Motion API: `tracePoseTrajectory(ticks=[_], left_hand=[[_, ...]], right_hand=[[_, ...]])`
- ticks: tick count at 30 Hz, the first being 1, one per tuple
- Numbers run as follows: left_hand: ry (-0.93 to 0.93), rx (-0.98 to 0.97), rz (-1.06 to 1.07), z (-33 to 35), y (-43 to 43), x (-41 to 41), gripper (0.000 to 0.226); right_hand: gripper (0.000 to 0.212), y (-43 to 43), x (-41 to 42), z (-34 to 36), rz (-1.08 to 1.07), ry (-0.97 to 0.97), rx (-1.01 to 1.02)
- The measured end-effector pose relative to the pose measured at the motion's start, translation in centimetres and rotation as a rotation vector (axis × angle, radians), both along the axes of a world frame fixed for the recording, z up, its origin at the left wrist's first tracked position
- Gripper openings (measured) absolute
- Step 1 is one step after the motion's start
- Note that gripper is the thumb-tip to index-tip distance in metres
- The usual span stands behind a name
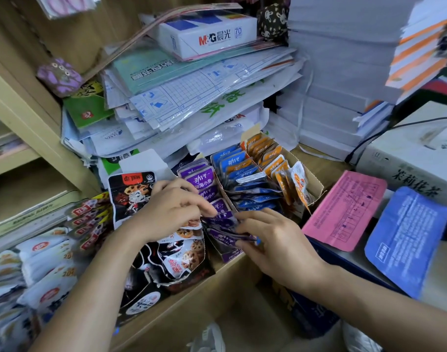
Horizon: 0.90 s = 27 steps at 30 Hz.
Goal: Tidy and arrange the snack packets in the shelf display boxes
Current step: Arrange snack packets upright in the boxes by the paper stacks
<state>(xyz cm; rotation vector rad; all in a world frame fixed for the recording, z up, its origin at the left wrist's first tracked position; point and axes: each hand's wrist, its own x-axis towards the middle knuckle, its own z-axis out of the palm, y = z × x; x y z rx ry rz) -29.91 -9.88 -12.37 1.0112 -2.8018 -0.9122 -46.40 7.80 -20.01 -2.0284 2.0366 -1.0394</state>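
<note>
Three narrow display boxes stand side by side on the wooden shelf: purple packets [201,179], blue packets [242,171] and orange packets [270,154]. My left hand [171,209] reaches over a black snack box [130,194] and its fingertips pinch among the purple packets near the box's front. My right hand [270,240] grips a few purple packets [225,236] at the front end of that box. Some orange packets [300,185] lean loosely at the front of their box.
A sliding heap of plastic-wrapped paper [191,97] and a copy-paper ream [207,34] rise behind the boxes. White and red snack packets [47,255] fill the left. A pink pad [344,209], a blue pack [405,237] and a carton [415,158] lie right.
</note>
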Motion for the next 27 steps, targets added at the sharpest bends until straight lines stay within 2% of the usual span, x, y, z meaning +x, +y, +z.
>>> tracePoseTrajectory(ticks=[3, 6, 10, 14, 17, 19, 21, 24, 27], left_hand=[[0.023, -0.028, 0.011, -0.2, 0.2, -0.3, 0.033], [-0.024, -0.145, -0.012, -0.3, 0.6, -0.2, 0.043], [0.039, -0.282, -0.088, -0.4, 1.6, -0.2, 0.055], [0.143, -0.455, -0.120, -1.0, 3.1, -1.8, 0.049], [0.094, -0.522, -0.009, -1.1, 3.1, -2.8, 0.049], [0.086, -0.591, 0.052, -1.2, 2.9, -3.2, 0.035], [0.123, -0.659, 0.083, -1.0, 3.1, -3.8, 0.015], [0.191, -0.700, 0.030, -1.1, 3.9, -5.3, 0.028], [0.192, -0.608, -0.121, -1.5, 5.7, -7.3, 0.038]], right_hand=[[0.021, -0.2, 0.2, 0.0, 0.000, 0.015, 0.015], [0.022, -0.4, 0.0, 0.1, -0.044, 0.039, -0.025], [0.030, -1.1, -1.0, 0.3, -0.105, -0.062, -0.066], [0.046, -0.6, -2.0, 1.3, -0.028, -0.118, -0.025], [0.036, 0.0, -3.7, 2.3, -0.077, -0.035, -0.111], [0.032, -0.3, -5.9, 2.8, -0.169, 0.041, -0.151], [0.044, -1.0, -8.2, 3.0, -0.205, 0.124, -0.017], [0.057, -1.6, -11.2, 2.9, -0.179, 0.096, 0.231], [0.056, -1.6, -13.2, 3.0, -0.205, -0.073, 0.299]])
